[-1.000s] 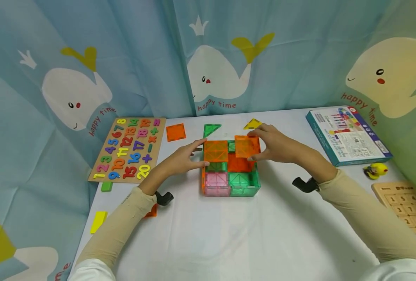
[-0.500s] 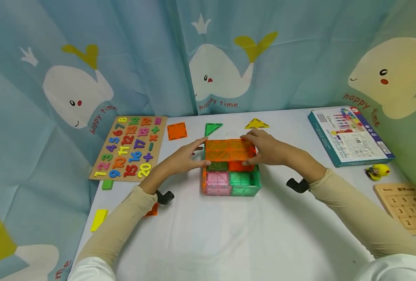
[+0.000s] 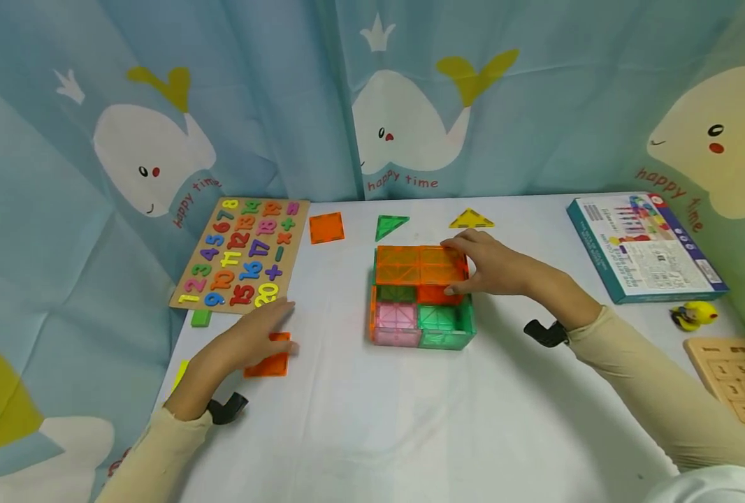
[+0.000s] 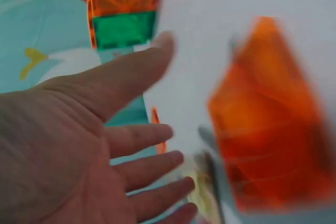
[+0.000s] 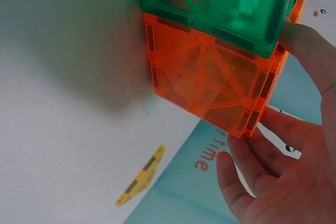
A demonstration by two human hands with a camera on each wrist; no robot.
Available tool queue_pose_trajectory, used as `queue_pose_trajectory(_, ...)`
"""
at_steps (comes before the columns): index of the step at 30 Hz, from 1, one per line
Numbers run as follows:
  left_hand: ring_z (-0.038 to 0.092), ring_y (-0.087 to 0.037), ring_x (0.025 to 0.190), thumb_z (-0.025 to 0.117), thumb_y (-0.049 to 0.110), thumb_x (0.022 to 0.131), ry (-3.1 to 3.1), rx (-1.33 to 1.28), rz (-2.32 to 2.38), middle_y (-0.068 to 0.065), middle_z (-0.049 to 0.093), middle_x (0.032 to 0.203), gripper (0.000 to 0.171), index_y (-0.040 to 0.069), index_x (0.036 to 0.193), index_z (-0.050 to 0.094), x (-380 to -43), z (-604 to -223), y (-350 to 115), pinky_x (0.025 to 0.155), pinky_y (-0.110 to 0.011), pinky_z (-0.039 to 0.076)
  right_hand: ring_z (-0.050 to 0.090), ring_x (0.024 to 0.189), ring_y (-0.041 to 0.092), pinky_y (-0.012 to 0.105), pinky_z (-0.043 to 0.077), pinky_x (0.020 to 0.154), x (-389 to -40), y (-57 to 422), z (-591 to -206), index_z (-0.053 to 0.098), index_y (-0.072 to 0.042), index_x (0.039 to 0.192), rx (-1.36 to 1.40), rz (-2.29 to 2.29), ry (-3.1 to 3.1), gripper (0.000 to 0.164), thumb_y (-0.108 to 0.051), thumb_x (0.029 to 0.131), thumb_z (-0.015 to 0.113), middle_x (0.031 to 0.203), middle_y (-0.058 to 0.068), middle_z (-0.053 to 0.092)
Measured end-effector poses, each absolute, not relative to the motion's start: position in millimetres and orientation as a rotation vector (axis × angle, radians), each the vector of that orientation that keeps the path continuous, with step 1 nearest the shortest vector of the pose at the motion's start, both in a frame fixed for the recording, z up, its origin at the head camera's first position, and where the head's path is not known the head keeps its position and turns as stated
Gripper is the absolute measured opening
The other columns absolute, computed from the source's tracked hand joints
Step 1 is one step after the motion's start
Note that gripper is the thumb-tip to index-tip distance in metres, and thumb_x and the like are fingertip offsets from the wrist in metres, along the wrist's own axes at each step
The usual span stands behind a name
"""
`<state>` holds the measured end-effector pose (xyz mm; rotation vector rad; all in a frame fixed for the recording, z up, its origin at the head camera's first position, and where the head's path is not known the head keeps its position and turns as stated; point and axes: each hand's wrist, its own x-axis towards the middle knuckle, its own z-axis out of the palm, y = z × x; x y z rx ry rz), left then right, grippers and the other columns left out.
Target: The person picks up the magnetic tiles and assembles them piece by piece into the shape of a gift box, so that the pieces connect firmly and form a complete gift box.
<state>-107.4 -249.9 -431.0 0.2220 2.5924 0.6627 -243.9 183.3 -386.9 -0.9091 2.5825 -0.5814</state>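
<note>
A box of translucent magnetic tiles [image 3: 446,339] stands mid-table, with green, pink and orange sides. Two orange square tiles lie side by side over its back part; the front part is open on top. My right hand [image 3: 490,264] grips the right orange roof tile [image 3: 438,264] at the box's back right corner, thumb at its front edge and fingers at the back, as the right wrist view also shows [image 5: 294,166]. My left hand [image 3: 237,346], fingers spread and holding nothing, hovers by a loose orange square tile [image 3: 270,367]. That tile is blurred in the left wrist view.
Behind the box lie an orange square tile [image 3: 326,228], a green triangle tile [image 3: 389,226] and a yellow triangle tile [image 3: 471,219]. A number puzzle board [image 3: 221,244] is at left. To the right are a boxed set [image 3: 646,244], a yellow duck toy [image 3: 695,314] and a wooden number board [image 3: 734,377].
My right hand has set the orange tile down beside the other roof tile. My left hand has left the box and moved left and nearer, to the loose orange tile.
</note>
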Motion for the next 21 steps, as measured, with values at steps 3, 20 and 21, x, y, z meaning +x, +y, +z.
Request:
queue_pose_trajectory(3, 0.031, -0.047, 0.154, 0.082, 0.035, 0.094, 2.577, 0.154, 0.653, -0.024, 0.029, 0.17, 0.089, 0.0, 0.162, 0.037, -83, -434, -266, 0.121, -0.067, 0.032, 0.042, 0.137, 0.042, 0.064, 0.043, 0.115, -245, 184, -387, 0.048, 0.0, 0.153, -0.896, -0.578, 2.578, 0.085, -0.04, 0.089, 0.087, 0.148, 0.023, 0.046)
queue_pose_trajectory(20, 0.049, -0.037, 0.132, 0.085, 0.039, 0.089, 2.811, 0.237, 0.682, -0.018, 0.05, 0.151, 0.081, 0.002, 0.153, 0.052, -63, -453, -256, 0.112, -0.059, 0.048, 0.041, 0.138, 0.044, 0.067, 0.043, 0.113, -245, 184, -387, 0.047, 0.0, 0.154, -0.885, -0.601, 2.567, 0.087, -0.042, 0.089, 0.086, 0.15, 0.026, 0.044)
queue_pose_trajectory(21, 0.049, -0.035, 0.133, 0.086, 0.04, 0.089, 2.822, 0.256, 0.707, -0.017, 0.05, 0.151, 0.081, 0.004, 0.154, 0.052, -67, -450, -250, 0.112, -0.059, 0.048, 0.041, 0.138, 0.044, 0.067, 0.042, 0.114, -245, 184, -387, 0.047, 0.0, 0.154, -0.889, -0.602, 2.566, 0.086, -0.041, 0.089, 0.086, 0.15, 0.026, 0.044)
